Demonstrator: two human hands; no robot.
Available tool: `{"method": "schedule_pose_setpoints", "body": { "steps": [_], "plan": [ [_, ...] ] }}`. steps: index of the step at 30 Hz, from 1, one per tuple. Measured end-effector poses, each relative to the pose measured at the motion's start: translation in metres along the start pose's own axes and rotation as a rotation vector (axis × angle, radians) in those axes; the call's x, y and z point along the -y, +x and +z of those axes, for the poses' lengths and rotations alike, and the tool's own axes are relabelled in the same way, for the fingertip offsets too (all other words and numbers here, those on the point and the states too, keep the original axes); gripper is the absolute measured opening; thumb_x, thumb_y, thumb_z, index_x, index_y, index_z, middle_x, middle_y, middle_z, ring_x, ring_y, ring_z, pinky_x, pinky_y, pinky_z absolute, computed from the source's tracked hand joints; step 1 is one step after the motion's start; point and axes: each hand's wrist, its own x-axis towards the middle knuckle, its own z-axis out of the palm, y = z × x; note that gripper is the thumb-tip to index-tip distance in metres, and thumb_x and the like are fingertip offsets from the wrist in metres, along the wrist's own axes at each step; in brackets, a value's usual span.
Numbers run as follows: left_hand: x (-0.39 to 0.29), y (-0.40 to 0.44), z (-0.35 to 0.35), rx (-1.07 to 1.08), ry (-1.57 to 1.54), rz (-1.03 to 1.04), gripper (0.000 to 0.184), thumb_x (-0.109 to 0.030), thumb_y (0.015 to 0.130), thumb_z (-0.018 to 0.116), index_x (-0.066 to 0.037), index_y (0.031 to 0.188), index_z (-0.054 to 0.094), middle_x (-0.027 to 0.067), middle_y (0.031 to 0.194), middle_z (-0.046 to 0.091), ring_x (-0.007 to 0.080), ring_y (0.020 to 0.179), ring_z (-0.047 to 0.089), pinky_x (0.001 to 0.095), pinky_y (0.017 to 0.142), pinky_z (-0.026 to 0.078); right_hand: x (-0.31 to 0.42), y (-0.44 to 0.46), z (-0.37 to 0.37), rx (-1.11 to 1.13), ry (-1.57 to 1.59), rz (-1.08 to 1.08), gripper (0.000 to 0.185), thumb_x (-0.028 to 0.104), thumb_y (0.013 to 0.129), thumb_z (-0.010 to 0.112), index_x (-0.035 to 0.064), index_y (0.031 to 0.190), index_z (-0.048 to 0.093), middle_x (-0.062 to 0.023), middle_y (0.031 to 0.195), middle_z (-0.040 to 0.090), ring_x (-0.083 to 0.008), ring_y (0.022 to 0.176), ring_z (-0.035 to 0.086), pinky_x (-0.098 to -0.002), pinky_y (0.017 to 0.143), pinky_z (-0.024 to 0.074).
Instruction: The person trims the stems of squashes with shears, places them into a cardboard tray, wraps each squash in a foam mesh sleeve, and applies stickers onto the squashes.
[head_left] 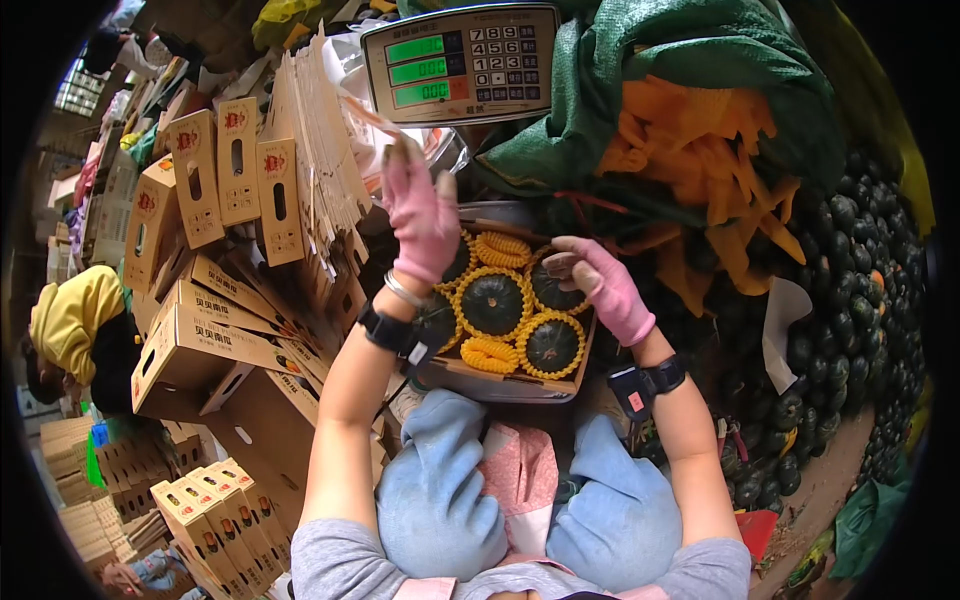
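An open cardboard box in front of me holds several dark green pumpkins in yellow foam nets, with folded yellow nets among them. My left hand, in a pink glove with darkened fingertips, is raised over the box's upper left side, fingers up and thumb apart, holding nothing. My right hand, in a matching glove, hovers at the box's right edge near a netted pumpkin, its fingers spread and bent, with nothing seen in them. Beyond the box stands a scale display with green readouts.
Flattened cardboard and printed boxes are stacked at left. A green sack with orange foam nets lies at upper right. Loose pumpkins are heaped at right. Another person in yellow bends at far left.
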Motion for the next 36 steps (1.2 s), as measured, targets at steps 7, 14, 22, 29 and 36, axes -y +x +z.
{"method": "schedule_pose_setpoints", "body": {
  "steps": [7, 14, 22, 29, 36],
  "plan": [
    [-0.031, -0.084, -0.074, 0.654, 0.054, 0.781, 0.018, -0.011, 0.071, 0.063, -0.006, 0.089, 0.067, 0.0038, 0.119, 0.057, 0.0183, 0.117, 0.052, 0.0532, 0.109, 0.022, -0.002, -0.012, -0.028, -0.125, 0.964, -0.111, 0.104, 0.081, 0.076, 0.037, 0.0089, 0.147, 0.011, -0.022, 0.14, 0.039, -0.0324, 0.121, 0.049, -0.0498, 0.102, 0.0381],
    [-0.013, -0.087, -0.106, 1.168, -0.476, 0.438, 0.018, -0.022, 0.083, 0.062, -0.006, 0.09, 0.066, 0.0055, 0.104, 0.062, 0.0234, 0.106, 0.057, 0.0509, 0.103, 0.031, -0.011, -0.024, -0.014, -0.31, 0.092, 0.141, 0.101, -0.002, 0.071, 0.071, 0.0228, 0.147, 0.008, -0.0152, 0.106, 0.058, -0.0191, 0.095, 0.059, -0.0323, 0.082, 0.0507],
    [0.017, -0.059, -0.06, 0.309, -0.94, -0.824, 0.054, -0.024, 0.091, 0.06, -0.004, 0.135, 0.034, 0.01, 0.117, 0.055, 0.0144, 0.106, 0.054, 0.0317, 0.093, 0.043, 0.019, -0.004, 0.013, -0.157, -0.388, -0.197, 0.048, -0.012, 0.075, 0.06, 0.0026, 0.12, 0.057, -0.0067, 0.107, 0.064, -0.012, 0.094, 0.061, -0.024, 0.081, 0.048],
    [-0.014, -0.039, -0.102, 0.629, -1.543, -0.569, 0.104, -0.052, 0.08, 0.066, -0.018, 0.149, -0.003, 0.0172, 0.126, 0.051, 0.0253, 0.116, 0.051, 0.0414, 0.1, 0.039, 0.078, -0.048, 0.032, -0.202, -0.669, -0.509, 0.045, -0.011, 0.07, 0.067, 0.0034, 0.112, 0.062, -0.0143, 0.092, 0.068, -0.0237, 0.08, 0.068, -0.028, 0.071, 0.0523],
    [-0.045, -0.042, -0.149, 0.328, -1.147, -0.419, 0.11, -0.004, 0.075, 0.076, -0.023, 0.147, -0.004, 0.0233, 0.109, 0.061, 0.0296, 0.099, 0.063, 0.0419, 0.089, 0.051, 0.079, -0.073, 0.039, -0.375, -0.703, -0.485, 0.025, -0.005, 0.069, 0.072, 0.0044, 0.091, 0.065, -0.011, 0.076, 0.066, -0.0207, 0.063, 0.064, -0.0257, 0.058, 0.0496]
  ]
}}
